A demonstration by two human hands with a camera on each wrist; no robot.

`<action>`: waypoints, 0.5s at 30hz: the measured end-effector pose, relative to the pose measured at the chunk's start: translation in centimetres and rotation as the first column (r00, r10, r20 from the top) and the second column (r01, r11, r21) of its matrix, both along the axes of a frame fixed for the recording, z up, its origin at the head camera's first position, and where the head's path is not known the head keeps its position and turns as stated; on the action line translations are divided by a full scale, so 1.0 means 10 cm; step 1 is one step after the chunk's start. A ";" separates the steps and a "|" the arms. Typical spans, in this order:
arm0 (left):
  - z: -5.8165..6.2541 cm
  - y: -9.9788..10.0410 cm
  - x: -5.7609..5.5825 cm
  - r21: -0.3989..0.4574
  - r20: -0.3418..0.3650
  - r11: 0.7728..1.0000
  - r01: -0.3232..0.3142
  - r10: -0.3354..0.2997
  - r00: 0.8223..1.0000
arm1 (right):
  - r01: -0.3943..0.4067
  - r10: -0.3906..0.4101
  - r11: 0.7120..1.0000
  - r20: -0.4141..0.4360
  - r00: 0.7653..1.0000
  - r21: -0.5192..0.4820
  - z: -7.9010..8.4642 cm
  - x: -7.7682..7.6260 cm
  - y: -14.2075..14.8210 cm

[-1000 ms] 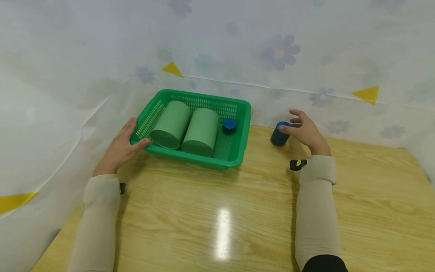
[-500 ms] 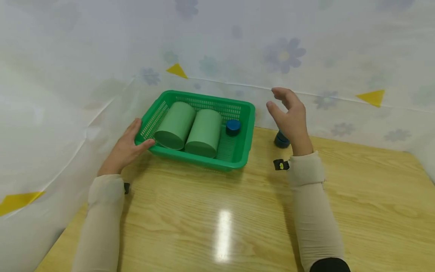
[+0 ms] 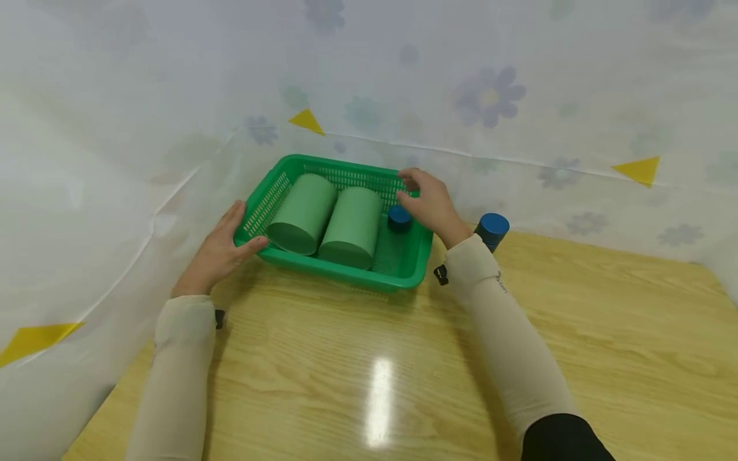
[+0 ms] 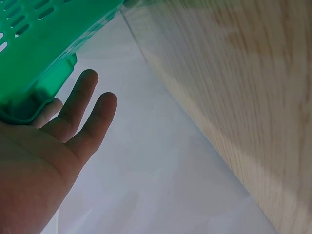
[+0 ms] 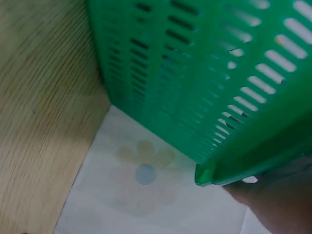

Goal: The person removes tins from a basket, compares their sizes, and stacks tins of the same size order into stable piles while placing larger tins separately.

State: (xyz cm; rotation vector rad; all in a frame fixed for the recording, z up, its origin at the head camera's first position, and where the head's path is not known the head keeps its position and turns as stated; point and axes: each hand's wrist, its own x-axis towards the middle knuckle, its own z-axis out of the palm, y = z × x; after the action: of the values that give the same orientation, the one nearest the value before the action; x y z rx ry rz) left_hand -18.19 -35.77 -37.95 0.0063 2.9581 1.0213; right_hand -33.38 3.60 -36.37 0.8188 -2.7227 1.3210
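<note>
A green plastic basket [image 3: 340, 274] stands on the table at the back, with two light-green cylinders [image 3: 303, 214] lying side by side in it. A small blue round piece [image 3: 399, 218] sits near its right end. My left hand [image 3: 216, 253] holds the left rim, thumb over the front corner; in the left wrist view two fingers stick out free beside it. Over the back right rim reaches my right hand [image 3: 431, 203], fingers apart and thumb close above the blue piece, nothing between them.
To the right of the basket, partly behind the right wrist, a blue stack [image 3: 492, 227] stands on the wooden table [image 3: 300, 358]. A white flower-print sheet [image 3: 369, 77] with yellow triangles hangs behind and at the left.
My right hand has left the blue stack, risen, and swung left to the basket's right end. The left hand keeps its place at the rim.
</note>
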 end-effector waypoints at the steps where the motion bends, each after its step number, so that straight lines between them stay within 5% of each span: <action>1: 0.00 0.00 0.00 -0.003 0.004 1.000 0.000 0.000 1.000 | 0.013 -0.013 0.997 0.002 1.000 0.074 -0.03 -0.03 -0.02; 4: -0.01 0.01 0.00 -0.010 0.008 1.000 0.001 0.000 1.000 | 0.038 -0.041 0.950 0.005 0.999 0.310 -0.09 -0.11 -0.06; 7: 0.00 0.00 0.01 -0.005 0.005 1.000 0.000 0.000 1.000 | 0.027 -0.036 0.859 0.007 0.999 0.512 -0.12 -0.15 -0.10; 12: 0.01 0.00 0.01 -0.012 0.000 1.000 0.000 0.000 1.000 | 0.000 0.009 0.737 -0.009 1.000 0.676 -0.09 -0.16 -0.16; 15: 0.01 0.00 0.00 -0.016 -0.001 1.000 0.006 -0.006 1.000 | -0.015 0.021 0.705 0.001 1.000 0.709 -0.06 -0.15 -0.18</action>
State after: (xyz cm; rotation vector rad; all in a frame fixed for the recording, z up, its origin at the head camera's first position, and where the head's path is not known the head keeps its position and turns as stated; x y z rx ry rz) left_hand -18.19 -35.78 -37.88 0.0152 2.9652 0.9967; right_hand -34.89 1.85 -36.97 0.8472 -3.2240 0.1825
